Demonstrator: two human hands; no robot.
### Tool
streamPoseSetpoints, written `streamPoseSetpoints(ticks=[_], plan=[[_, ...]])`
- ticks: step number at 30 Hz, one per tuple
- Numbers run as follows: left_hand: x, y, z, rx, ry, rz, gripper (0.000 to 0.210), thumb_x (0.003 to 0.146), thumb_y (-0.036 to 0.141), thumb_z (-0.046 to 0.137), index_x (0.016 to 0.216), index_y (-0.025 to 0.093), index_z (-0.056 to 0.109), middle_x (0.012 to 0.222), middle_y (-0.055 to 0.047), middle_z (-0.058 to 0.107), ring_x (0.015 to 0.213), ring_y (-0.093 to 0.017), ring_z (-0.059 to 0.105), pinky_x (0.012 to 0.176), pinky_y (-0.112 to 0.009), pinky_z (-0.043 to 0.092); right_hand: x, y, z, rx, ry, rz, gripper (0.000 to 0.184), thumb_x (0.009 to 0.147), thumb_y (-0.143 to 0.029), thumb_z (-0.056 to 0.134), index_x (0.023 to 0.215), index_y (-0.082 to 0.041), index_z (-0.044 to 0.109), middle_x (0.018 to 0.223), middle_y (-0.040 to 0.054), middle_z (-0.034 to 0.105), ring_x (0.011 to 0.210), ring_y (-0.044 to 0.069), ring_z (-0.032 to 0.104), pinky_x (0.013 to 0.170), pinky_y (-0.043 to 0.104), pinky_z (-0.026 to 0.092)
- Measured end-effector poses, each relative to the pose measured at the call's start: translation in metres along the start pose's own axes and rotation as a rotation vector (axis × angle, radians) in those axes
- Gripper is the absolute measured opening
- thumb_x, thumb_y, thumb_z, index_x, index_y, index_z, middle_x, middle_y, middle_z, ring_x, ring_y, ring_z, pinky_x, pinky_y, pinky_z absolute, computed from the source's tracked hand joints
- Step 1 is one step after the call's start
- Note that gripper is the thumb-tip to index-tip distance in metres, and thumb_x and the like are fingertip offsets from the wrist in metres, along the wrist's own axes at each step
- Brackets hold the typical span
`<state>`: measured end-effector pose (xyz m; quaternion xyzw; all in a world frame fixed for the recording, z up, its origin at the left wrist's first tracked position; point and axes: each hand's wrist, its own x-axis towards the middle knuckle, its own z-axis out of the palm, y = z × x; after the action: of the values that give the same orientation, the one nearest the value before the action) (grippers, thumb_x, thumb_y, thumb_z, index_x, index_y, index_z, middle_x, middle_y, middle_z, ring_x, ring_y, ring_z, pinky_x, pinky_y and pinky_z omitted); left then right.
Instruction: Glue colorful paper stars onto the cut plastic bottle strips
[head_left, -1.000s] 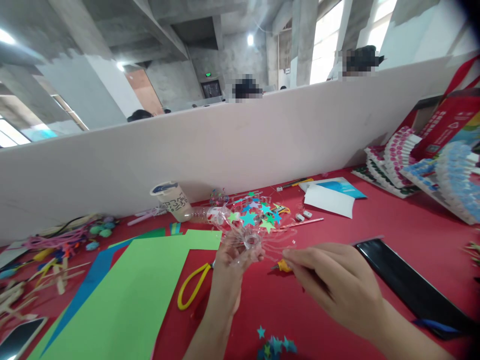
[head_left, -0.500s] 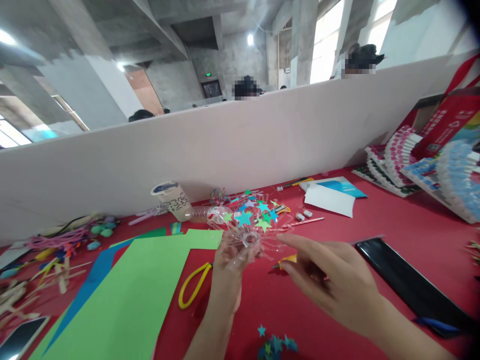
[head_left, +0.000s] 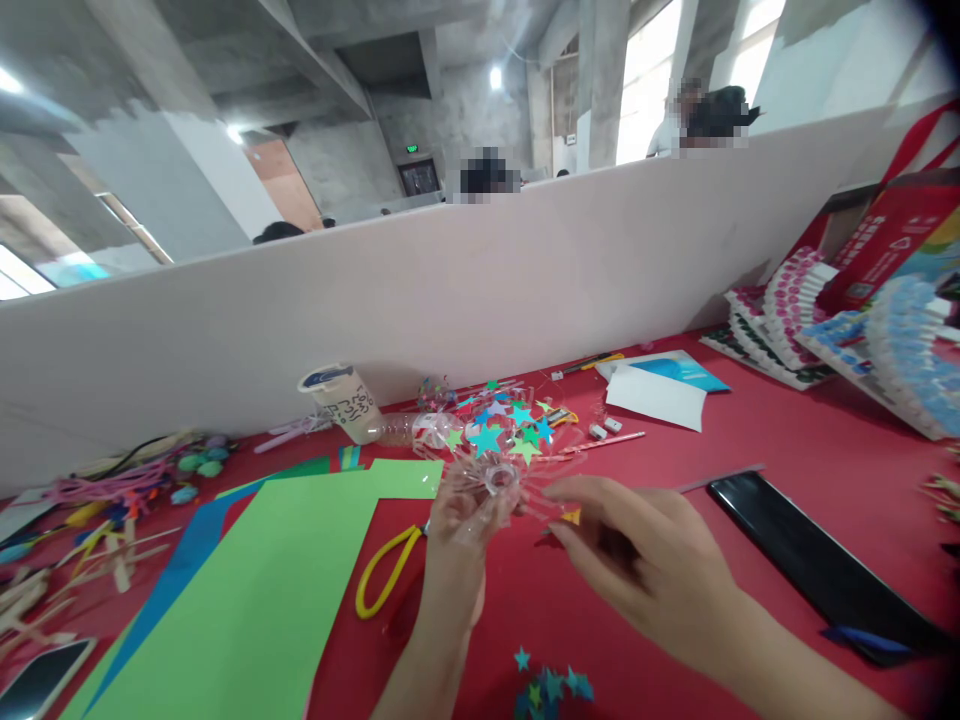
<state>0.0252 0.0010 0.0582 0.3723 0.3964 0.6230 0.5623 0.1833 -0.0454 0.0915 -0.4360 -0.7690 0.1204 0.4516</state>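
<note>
My left hand (head_left: 459, 505) is closed around a clear plastic bottle piece (head_left: 501, 478), its round neck facing me. Thin clear strips fan out from it, and green and blue paper stars (head_left: 487, 440) sit on the far strips. To the right, my right hand (head_left: 652, 560) has its thumb and index finger apart beside the strip ends, with nothing visible between them; whether a fingertip touches a strip I cannot tell. Yellow-handled scissors (head_left: 390, 575) lie left of my left wrist. A small heap of loose paper stars (head_left: 553, 688) rests on the red tabletop (head_left: 637, 675) below my hands.
Green paper sheets (head_left: 247, 590) cover the left, beside pipe cleaners and wooden sticks. A tilted paper cup (head_left: 341, 402) stands at the white partition (head_left: 450, 290). On the right lie a long black flat object (head_left: 810, 555), white paper (head_left: 656, 398) and folded-paper crafts (head_left: 900, 350). Other people sit beyond the partition.
My right hand has moved slightly left and down, its index fingertip nearer the strips and closer to the thumb. My left hand keeps its hold on the bottle piece.
</note>
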Motion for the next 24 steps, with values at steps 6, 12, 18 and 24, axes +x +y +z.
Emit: streamPoseSetpoints(ticks=[6, 12, 18, 24], plan=[[-0.005, 0.006, 0.008, -0.013, -0.031, -0.04, 0.026, 0.056, 0.01, 0.075, 0.078, 0.019, 0.063, 0.075, 0.002, 0.068, 0.071, -0.014, 0.065, 0.066, -0.024, 0.051, -0.001, 0.007, 0.009, -0.002, -0.031, -0.042, 0.02, 0.089, -0.017, 0.045, 0.103, -0.019, 0.059, 0.07, 0.0001, 0.068, 0.058, 0.01, 0.061, 0.057, 0.019, 0.043], [-0.005, 0.007, 0.007, -0.043, -0.02, 0.01, 0.022, 0.055, 0.01, 0.075, 0.071, 0.02, 0.063, 0.07, 0.004, 0.066, 0.065, -0.011, 0.061, 0.061, -0.022, 0.048, -0.001, 0.007, 0.01, -0.071, -0.027, -0.095, 0.018, 0.09, -0.016, 0.044, 0.095, -0.017, 0.062, 0.072, 0.0039, 0.07, 0.06, 0.012, 0.064, 0.058, 0.02, 0.045], [-0.006, 0.011, 0.01, 0.016, -0.043, -0.016, 0.021, 0.058, 0.01, 0.073, 0.073, 0.02, 0.061, 0.068, 0.003, 0.066, 0.065, -0.013, 0.062, 0.06, -0.023, 0.048, -0.001, 0.008, 0.008, -0.038, -0.028, -0.073, 0.019, 0.091, -0.017, 0.045, 0.099, -0.018, 0.061, 0.069, 0.0025, 0.069, 0.059, 0.012, 0.063, 0.058, 0.02, 0.045], [-0.003, 0.005, 0.006, 0.007, -0.05, 0.008, 0.02, 0.057, 0.012, 0.076, 0.067, 0.019, 0.06, 0.071, 0.004, 0.066, 0.063, -0.011, 0.062, 0.064, -0.024, 0.049, 0.0, 0.003, 0.001, -0.026, -0.002, -0.039, 0.023, 0.09, -0.019, 0.046, 0.11, -0.021, 0.058, 0.068, -0.0007, 0.068, 0.052, 0.01, 0.059, 0.05, 0.02, 0.04]])
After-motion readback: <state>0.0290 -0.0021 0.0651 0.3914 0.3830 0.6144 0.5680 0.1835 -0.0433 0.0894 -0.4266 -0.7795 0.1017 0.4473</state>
